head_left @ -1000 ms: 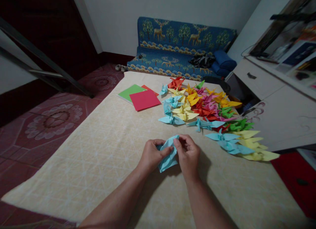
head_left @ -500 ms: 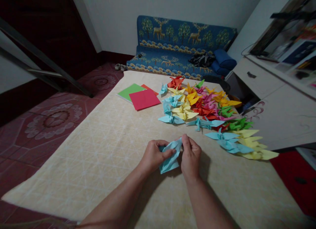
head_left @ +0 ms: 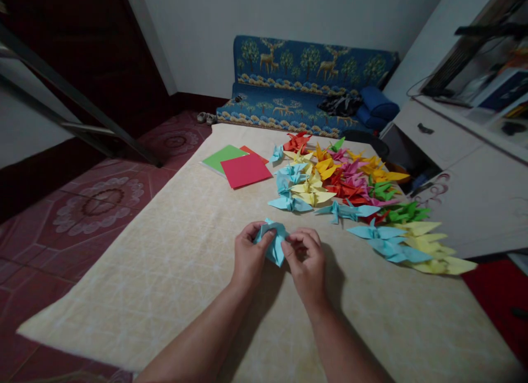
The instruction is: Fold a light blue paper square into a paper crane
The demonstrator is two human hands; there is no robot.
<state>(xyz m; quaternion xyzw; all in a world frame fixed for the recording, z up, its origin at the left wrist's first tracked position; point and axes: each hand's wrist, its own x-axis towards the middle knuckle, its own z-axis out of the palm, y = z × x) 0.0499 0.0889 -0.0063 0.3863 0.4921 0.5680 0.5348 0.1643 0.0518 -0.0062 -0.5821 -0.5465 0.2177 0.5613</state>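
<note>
Both hands, left hand [head_left: 248, 256] and right hand [head_left: 304, 260], pinch a folded light-blue paper [head_left: 273, 244] above the table [head_left: 165, 273]. Loads of colourful paper cranes [head_left: 346, 187] sit far right.

Brightness: dim indoor light, soft and even; corners fall off dark.
Source: seems overhead and a little ahead, no lamp in view.
Shadows: soft dark patch on the tabletop [head_left: 173, 273] under and beside the forearms.
Glare: none; the paper colours stay muted.
Blur: shelf [head_left: 490, 80] at right smeared; far sofa [head_left: 305, 86] slightly soft.
Distortion: wide lens bends the wall edges and the dark rail [head_left: 78, 99] at left.
</note>
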